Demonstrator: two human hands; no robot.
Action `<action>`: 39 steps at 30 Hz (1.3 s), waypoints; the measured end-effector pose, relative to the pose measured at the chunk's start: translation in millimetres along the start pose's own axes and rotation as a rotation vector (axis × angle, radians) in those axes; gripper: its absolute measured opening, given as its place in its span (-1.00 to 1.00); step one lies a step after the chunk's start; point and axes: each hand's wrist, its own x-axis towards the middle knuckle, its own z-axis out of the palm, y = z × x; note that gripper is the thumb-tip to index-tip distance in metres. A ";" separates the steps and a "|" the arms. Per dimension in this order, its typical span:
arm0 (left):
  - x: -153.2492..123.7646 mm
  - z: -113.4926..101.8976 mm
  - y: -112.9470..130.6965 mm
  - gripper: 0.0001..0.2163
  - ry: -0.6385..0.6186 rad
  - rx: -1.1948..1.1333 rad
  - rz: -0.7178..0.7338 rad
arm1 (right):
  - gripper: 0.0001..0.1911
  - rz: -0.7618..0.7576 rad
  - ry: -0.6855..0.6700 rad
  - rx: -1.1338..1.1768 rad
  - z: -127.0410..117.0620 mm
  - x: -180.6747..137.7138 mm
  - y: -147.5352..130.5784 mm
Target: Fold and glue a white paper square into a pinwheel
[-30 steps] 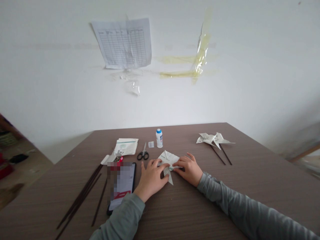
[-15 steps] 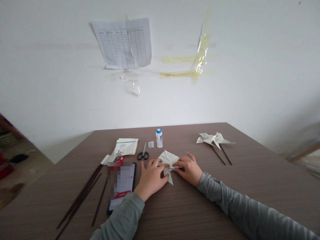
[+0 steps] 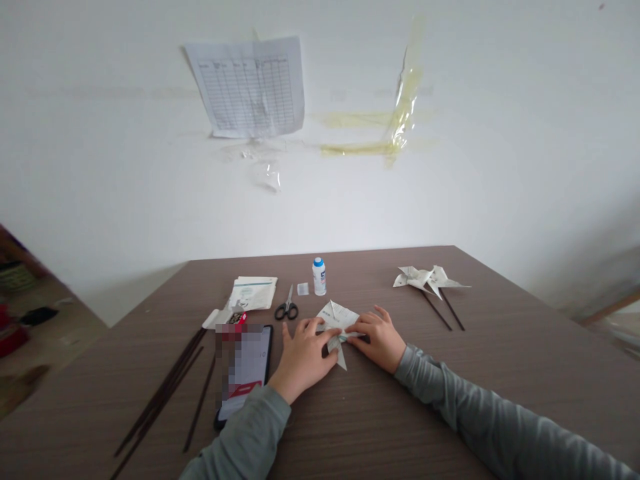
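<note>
A folded white paper piece [image 3: 339, 319] with pointed flaps lies on the brown table [image 3: 380, 413] in front of me. My left hand [image 3: 301, 352] presses its left side, fingers curled onto the paper. My right hand [image 3: 379, 337] holds the right side, fingertips pinching a fold at the middle. Both hands meet over the centre and hide part of the paper.
Scissors [image 3: 287, 308], a small white glue bottle with a blue cap [image 3: 319, 276] and a paper stack [image 3: 253, 292] lie beyond my hands. A phone [image 3: 245, 370] and several dark sticks [image 3: 165, 390] are at left. Two paper pinwheels on sticks [image 3: 429, 280] rest at right.
</note>
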 end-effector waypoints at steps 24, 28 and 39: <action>-2.1 2.1 1.9 -0.56 0.007 0.011 -0.006 | -0.85 -0.041 0.032 -0.004 5.2 -0.1 6.5; -0.3 1.9 0.6 -0.56 -0.012 0.005 -0.010 | -0.81 -0.006 0.019 0.013 3.6 -0.2 4.4; 0.1 10.2 0.4 -0.56 0.064 -0.033 0.009 | -0.81 0.007 -0.007 0.009 1.2 1.4 2.9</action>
